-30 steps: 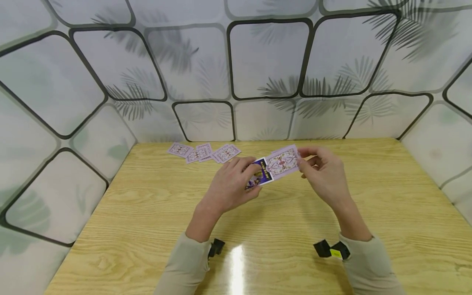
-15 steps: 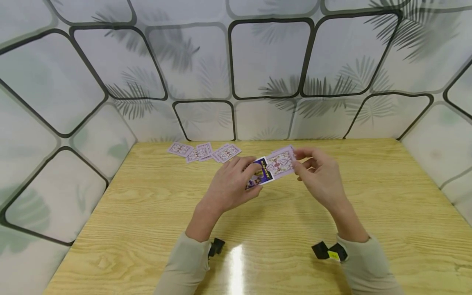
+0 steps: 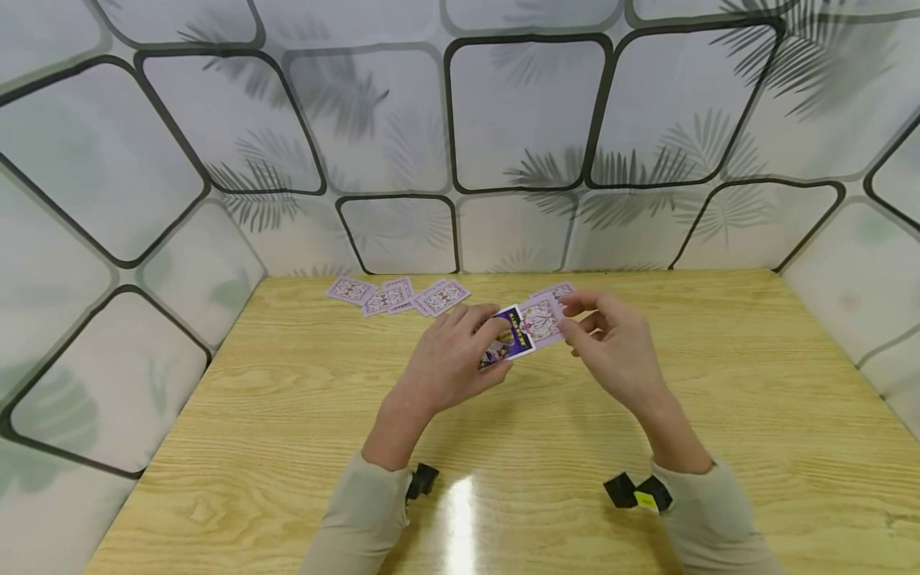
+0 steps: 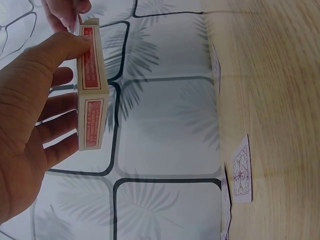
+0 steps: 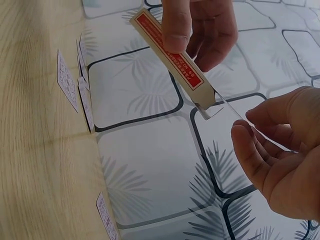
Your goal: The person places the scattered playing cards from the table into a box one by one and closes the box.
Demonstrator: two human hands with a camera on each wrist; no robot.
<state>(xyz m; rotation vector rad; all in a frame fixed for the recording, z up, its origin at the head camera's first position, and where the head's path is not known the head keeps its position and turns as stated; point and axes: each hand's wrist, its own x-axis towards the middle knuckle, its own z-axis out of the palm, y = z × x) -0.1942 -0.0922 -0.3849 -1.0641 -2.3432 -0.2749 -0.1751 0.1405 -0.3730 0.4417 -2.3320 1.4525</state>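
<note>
My left hand (image 3: 447,358) grips a small playing-card box (image 3: 514,339) above the table, its printed face purple and yellow. In the left wrist view the thumb presses the red and cream side of the box (image 4: 91,65). A playing card (image 3: 539,321) with a lilac patterned back sticks partly out of the box's right end. My right hand (image 3: 616,345) pinches the card's outer end between thumb and fingers. Edge-on in the right wrist view, the card (image 5: 228,105) runs from the box mouth, beside an open flap (image 5: 209,111), to the fingertips. The box's inside is hidden.
Several face-down playing cards (image 3: 386,300) lie overlapping at the table's back left. Another card (image 3: 562,288) lies near the back edge, behind the box. A patterned backdrop (image 3: 528,120) rises behind the wooden table (image 3: 287,447).
My right hand has moved left and slid the card deeper into the box, so less of it shows. More of the card lying behind is visible. The left hand has stayed put.
</note>
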